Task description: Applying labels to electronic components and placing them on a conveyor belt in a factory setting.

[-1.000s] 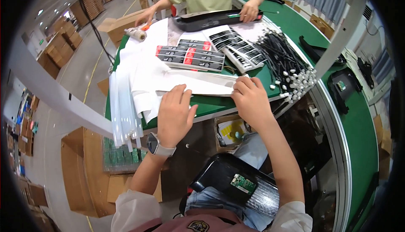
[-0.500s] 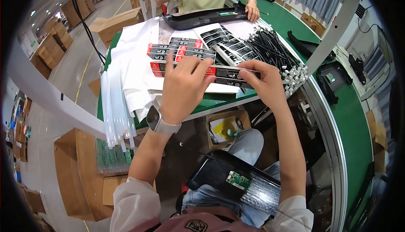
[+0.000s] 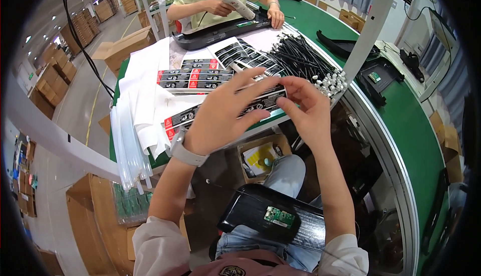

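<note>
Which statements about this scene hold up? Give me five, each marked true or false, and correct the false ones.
1. The right hand is at the right end of a label strip. True.
2. The watch is on the right wrist. False: it is on the left.
3. A green circuit board lies on the black shell. True.
4. The translucent tubes lie at the table's right side. False: the left.
5. The co-worker's hands are empty. False: one holds a white tool.
</note>
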`<state>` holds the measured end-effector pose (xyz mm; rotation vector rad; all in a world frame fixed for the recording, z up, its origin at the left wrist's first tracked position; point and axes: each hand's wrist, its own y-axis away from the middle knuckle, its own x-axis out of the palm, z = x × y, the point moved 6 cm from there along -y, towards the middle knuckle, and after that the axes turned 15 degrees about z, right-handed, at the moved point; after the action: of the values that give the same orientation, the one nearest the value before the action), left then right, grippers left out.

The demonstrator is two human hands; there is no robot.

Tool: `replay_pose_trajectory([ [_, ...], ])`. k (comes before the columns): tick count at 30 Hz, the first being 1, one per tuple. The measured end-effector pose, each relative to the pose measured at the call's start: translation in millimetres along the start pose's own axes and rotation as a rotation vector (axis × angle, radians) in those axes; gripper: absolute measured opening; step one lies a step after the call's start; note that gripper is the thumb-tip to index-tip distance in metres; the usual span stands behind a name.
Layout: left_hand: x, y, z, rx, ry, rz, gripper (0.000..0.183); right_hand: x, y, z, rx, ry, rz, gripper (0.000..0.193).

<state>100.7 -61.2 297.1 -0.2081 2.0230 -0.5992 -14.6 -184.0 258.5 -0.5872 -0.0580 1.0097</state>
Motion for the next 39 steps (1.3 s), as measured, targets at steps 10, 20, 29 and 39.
replay_pose_trajectory([
  [10,12.9,-2.5,-12.6,0.128,-0.047,-0.07,0.02,2.8,19.9,31.8,-0.132,0.453,-0.088,0.017],
  [20,15.8,-0.3,-22.3,0.13,-0.087,-0.023,0.022,-3.6,22.6,14.8,-0.035,0.262,-0.007,0.013],
  [29,18.6,-6.9,-0.9,-0.124,0.223,-0.007,0.017,4.2,30.2,23.5,-0.253,0.498,-0.154,0.028],
  [39,30.8,-24.7,77.0,-0.396,0.655,0.006,0.022,3.8,39.8,36.0,-0.475,0.828,-0.277,0.017],
])
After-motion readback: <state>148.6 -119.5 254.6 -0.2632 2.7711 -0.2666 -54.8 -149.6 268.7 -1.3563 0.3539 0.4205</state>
